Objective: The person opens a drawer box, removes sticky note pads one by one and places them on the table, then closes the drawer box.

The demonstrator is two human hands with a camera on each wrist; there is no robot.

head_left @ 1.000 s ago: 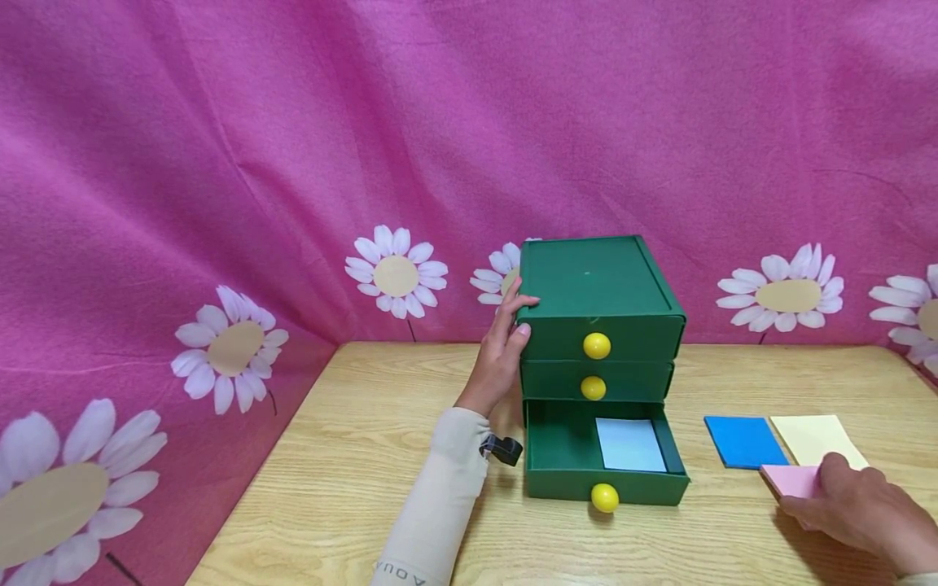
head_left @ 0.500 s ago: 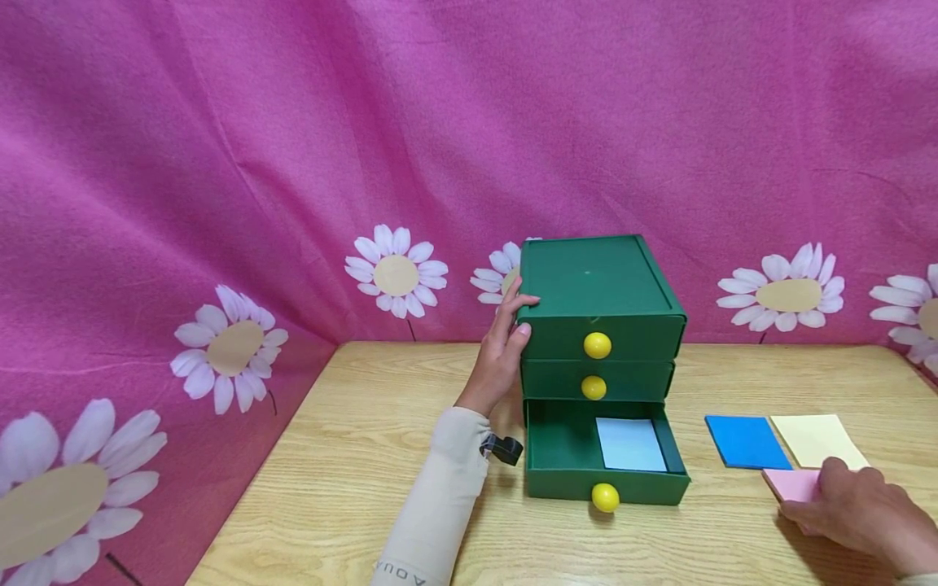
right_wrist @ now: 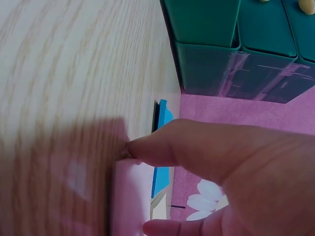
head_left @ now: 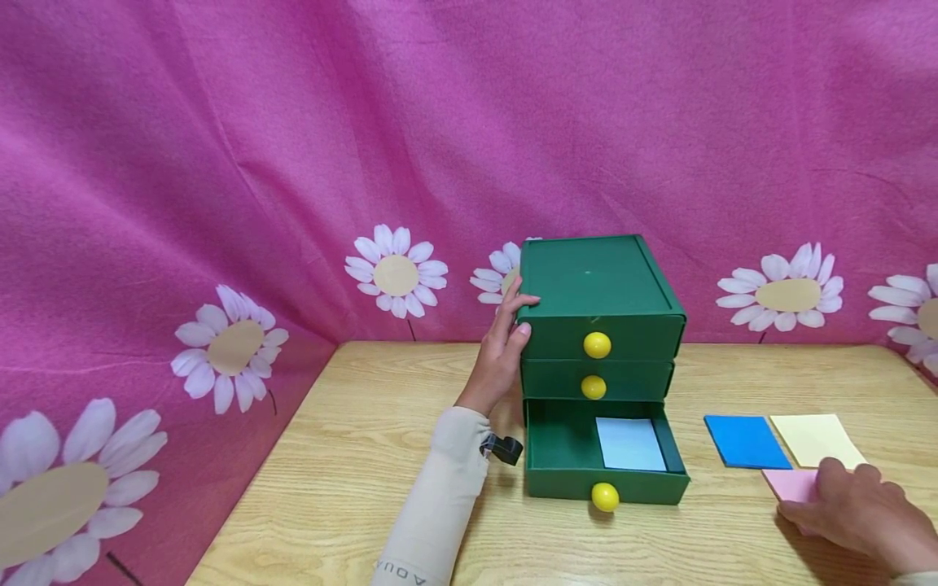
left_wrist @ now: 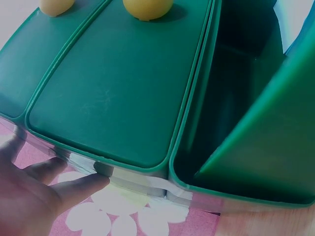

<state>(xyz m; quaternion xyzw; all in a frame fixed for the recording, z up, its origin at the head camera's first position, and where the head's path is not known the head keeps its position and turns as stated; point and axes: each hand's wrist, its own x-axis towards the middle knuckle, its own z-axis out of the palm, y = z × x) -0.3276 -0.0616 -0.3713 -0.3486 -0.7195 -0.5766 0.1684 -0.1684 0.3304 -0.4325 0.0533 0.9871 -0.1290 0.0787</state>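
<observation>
A green drawer cabinet [head_left: 597,281] with yellow knobs stands on the table, its bottom drawer [head_left: 560,439] pulled out. Inside that drawer, on the right, lies a light blue sticky note pad [head_left: 632,444]. My left hand [head_left: 498,358] rests against the cabinet's upper left side, fingers extended along it; the left wrist view shows the fingers [left_wrist: 81,189] at the side wall. At the right, my right hand [head_left: 861,509] pinches a pink sticky note pad [head_left: 790,483] between thumb and fingers, low over the table. The hand covers most of that pad.
Just beyond the pink pad, a blue sticky note pad [head_left: 747,442] and a pale yellow one [head_left: 819,439] lie side by side on the wooden table [head_left: 366,456]. A magenta cloth [head_left: 440,122] with white daisies hangs behind and to the left.
The pink pad has shifted slightly toward the table's front with my right hand, uncovering the blue pad's near corner. My left hand and the cabinet have not moved.
</observation>
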